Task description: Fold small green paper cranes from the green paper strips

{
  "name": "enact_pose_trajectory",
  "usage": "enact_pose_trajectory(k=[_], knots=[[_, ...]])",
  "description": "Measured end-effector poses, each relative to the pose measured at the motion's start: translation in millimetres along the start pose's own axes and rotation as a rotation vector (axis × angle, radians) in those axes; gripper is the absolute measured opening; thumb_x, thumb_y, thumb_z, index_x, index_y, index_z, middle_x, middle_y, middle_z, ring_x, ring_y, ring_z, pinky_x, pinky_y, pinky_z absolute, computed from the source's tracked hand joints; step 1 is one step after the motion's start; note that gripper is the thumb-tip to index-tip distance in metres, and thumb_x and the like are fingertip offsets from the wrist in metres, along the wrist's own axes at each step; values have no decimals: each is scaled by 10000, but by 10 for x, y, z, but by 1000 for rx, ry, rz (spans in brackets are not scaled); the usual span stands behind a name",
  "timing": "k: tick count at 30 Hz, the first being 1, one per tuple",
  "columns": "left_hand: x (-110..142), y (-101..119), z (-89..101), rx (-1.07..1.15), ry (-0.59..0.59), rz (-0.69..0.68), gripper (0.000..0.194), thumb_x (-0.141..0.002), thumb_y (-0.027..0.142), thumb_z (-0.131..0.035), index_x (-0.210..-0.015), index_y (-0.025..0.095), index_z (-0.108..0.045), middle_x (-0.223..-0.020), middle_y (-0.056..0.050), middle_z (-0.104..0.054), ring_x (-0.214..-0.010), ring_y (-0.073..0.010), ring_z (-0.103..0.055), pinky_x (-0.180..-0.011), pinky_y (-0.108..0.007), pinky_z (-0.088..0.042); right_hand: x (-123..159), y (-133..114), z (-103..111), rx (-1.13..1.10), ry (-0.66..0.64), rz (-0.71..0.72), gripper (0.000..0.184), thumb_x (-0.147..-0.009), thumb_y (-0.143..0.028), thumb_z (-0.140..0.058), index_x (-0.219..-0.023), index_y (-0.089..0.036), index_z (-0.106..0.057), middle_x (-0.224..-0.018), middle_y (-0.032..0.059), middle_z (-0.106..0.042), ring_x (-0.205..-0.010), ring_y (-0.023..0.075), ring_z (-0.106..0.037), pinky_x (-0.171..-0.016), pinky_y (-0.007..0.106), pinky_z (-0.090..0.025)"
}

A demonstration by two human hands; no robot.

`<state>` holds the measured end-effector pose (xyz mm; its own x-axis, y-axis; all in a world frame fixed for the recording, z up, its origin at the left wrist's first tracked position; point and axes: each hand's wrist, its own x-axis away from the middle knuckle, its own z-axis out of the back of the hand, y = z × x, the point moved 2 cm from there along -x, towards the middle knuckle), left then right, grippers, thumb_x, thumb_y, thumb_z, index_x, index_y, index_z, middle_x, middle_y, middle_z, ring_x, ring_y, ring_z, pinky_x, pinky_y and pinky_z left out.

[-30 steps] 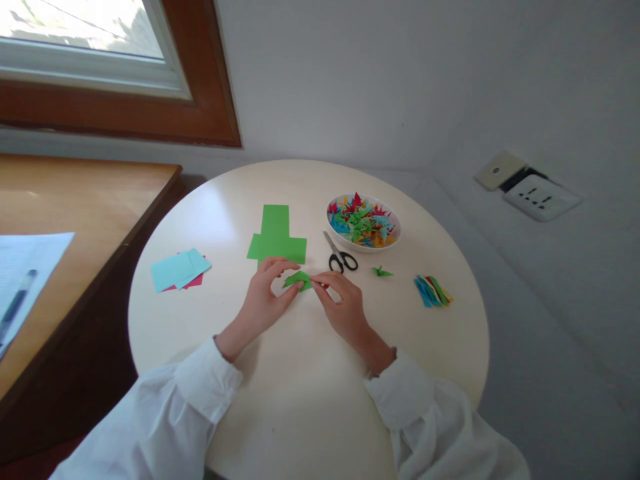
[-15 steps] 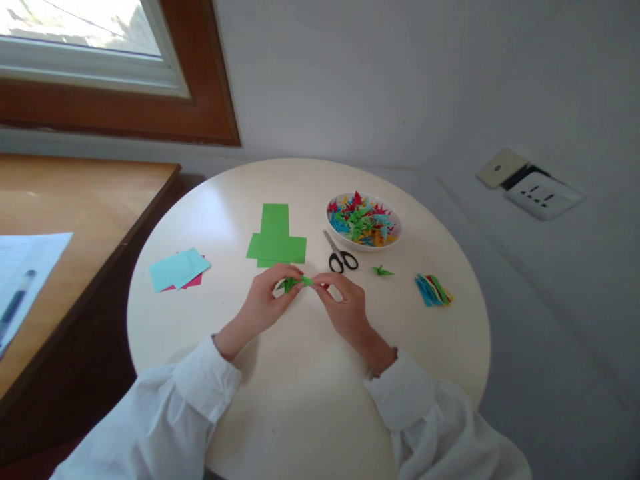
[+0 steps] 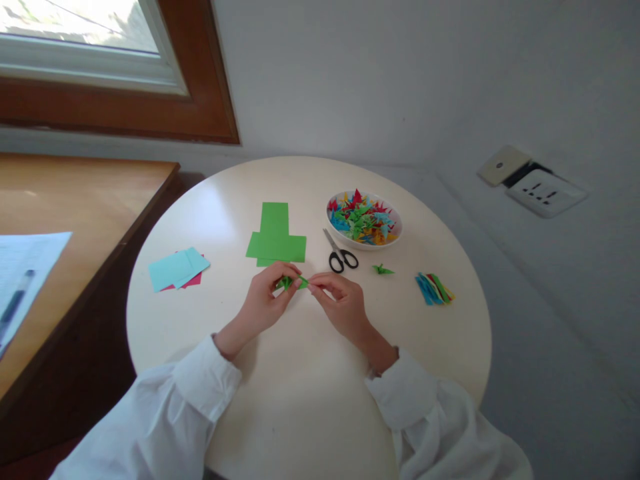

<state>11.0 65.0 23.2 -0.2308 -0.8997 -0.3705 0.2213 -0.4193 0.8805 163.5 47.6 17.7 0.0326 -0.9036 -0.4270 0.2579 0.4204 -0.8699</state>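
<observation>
A small folded green paper piece (image 3: 303,283) is pinched between my two hands above the round white table (image 3: 310,413). My left hand (image 3: 267,293) closes on its left part, thumb in front, hiding some of the folds. With thumb and fingertips my right hand (image 3: 343,300) pinches its right tip. Just beyond the hands lie flat green paper sheets (image 3: 276,233), overlapping in a cross shape. Black-handled scissors (image 3: 341,256) rest past my right hand, blades pointing away. To their right sits a small green paper crane (image 3: 383,269).
A white bowl (image 3: 364,247) full of colourful paper cranes stands at the back right. Folded paper strips (image 3: 434,289) lie near the right edge, light blue sheets (image 3: 179,268) over red ones at the left. A wooden desk (image 3: 100,190) adjoins on the left.
My right fingertips have shifted slightly left and closer to my left hand along the green paper piece. Both hands keep their pinch; the other items stay put.
</observation>
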Motion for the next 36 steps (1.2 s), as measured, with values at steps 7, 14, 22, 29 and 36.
enact_pose_trajectory(k=[7,14,22,29,36], knots=[[-6,35,-17,88,37,75,73,-748,240,-601,-729,171,-589,-825,-69,-643,-764,-156,-587,-653,-264,-452,6,16,-51,-202,40,-186,43,-681,-208,-646,-660,-175,-626,-716,44,-676,-675,150,-633,-636,267,-530],[-14,65,-33,177,101,140,87,-695,239,-641,-691,171,-587,-781,-54,-650,-726,-150,-592,-632,-263,-462,-4,1,-61,-263,78,-285,85,-623,-231,-681,-607,-176,-618,-671,36,-669,-614,143,-621,-588,263,-525],[-9,55,-46,217,106,171,109,-668,236,-660,-665,169,-575,-771,-51,-647,-723,-151,-598,-630,-271,-472,-4,-8,-51,-250,68,-315,102,-620,-249,-682,-601,-175,-615,-639,25,-664,-578,132,-602,-564,259,-514],[-8,26,-57,241,107,172,96,-671,216,-648,-658,167,-566,-751,-44,-628,-721,-146,-590,-631,-268,-463,-6,-8,-55,-263,79,-332,99,-610,-240,-676,-588,-173,-606,-607,15,-649,-545,121,-584,-545,251,-501],[-9,24,-58,240,96,213,133,-652,248,-660,-651,165,-556,-743,-41,-620,-687,-139,-575,-609,-263,-462,-8,-12,-47,-258,63,-350,103,-609,-241,-676,-581,-173,-604,-574,1,-635,-513,112,-563,-528,247,-486]])
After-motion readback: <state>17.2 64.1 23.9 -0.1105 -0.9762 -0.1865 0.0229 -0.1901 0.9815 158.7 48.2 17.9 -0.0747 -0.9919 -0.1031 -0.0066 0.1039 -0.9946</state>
